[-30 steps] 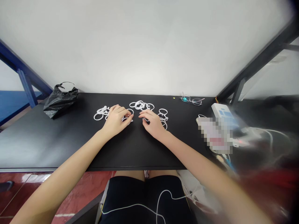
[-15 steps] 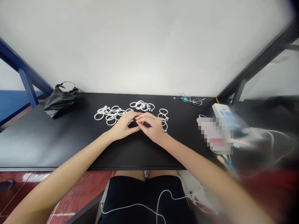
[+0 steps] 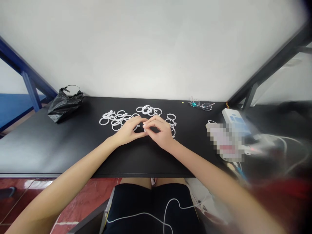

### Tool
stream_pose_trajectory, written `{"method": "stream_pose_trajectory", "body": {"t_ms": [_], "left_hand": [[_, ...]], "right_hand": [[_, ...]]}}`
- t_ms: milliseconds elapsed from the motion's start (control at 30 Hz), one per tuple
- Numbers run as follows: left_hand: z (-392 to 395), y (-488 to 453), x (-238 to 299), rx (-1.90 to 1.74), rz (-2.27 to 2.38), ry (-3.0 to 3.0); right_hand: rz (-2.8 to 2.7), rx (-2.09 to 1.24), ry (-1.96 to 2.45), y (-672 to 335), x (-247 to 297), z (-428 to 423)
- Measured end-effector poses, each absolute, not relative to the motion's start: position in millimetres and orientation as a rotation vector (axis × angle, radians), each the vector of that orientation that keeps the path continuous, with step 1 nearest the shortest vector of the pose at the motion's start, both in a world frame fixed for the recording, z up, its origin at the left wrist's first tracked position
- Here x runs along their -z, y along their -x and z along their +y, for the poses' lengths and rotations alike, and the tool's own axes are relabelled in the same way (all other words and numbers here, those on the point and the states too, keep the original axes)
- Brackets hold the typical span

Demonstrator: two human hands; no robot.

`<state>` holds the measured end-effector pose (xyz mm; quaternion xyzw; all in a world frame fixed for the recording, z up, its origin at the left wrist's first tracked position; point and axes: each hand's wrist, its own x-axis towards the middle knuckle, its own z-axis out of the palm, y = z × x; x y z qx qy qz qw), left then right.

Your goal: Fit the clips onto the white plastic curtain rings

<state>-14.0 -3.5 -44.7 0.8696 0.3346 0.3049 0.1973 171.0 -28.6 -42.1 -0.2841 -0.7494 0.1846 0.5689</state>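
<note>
Several white plastic rings [image 3: 117, 119] lie scattered on a black table [image 3: 73, 146], with another cluster [image 3: 148, 110] farther back and a few more rings [image 3: 172, 119] to the right. My left hand [image 3: 126, 131] and my right hand [image 3: 159, 131] meet at the table's middle, fingertips pinched together over a small white ring [image 3: 144, 127] held between them. Both hands have curled fingers. The ring is mostly hidden by the fingers.
A crumpled black plastic bag [image 3: 64, 103] sits at the back left. Glasses [image 3: 201, 104] lie at the back right near the wall. A white box [image 3: 234, 117], a blurred patch and white cables crowd the right side. A white cord runs across my lap.
My hands came off the ring piles and drew together at the middle, each bringing a white piece. In the last half second they barely moved.
</note>
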Motion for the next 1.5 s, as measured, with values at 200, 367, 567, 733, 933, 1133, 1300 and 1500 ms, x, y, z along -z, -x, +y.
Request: {"method": "stream_pose_trajectory", "body": {"t_ms": [200,367,567,733,933,1133,1300,1500], "left_hand": [[-4,14,44,-0.846,0.976,-2.418],[-7,13,43,-0.876,0.983,-2.435],[-8,14,41,-0.915,0.976,-2.471],[-9,13,36,-0.891,0.965,-2.447],[-10,14,35,-0.896,0.946,-2.437],[-9,14,34,-0.879,0.936,-2.46],[-9,14,34,-0.883,0.918,-2.48],[-9,14,33,-0.873,0.916,-2.5]], "right_hand": [[-1.761,-0.516,0.702,-170,43,-30],[-1.732,-0.554,0.68,-170,41,-30],[-1.767,-0.477,0.698,-169,43,-28],[-1.836,-0.431,0.749,-171,47,-24],[-1.871,-0.519,0.718,-171,50,-25],[-1.872,-0.508,0.68,-171,49,-25],[-1.865,-0.527,0.647,-171,49,-24],[-1.857,-0.562,0.661,-171,48,-25]]}}
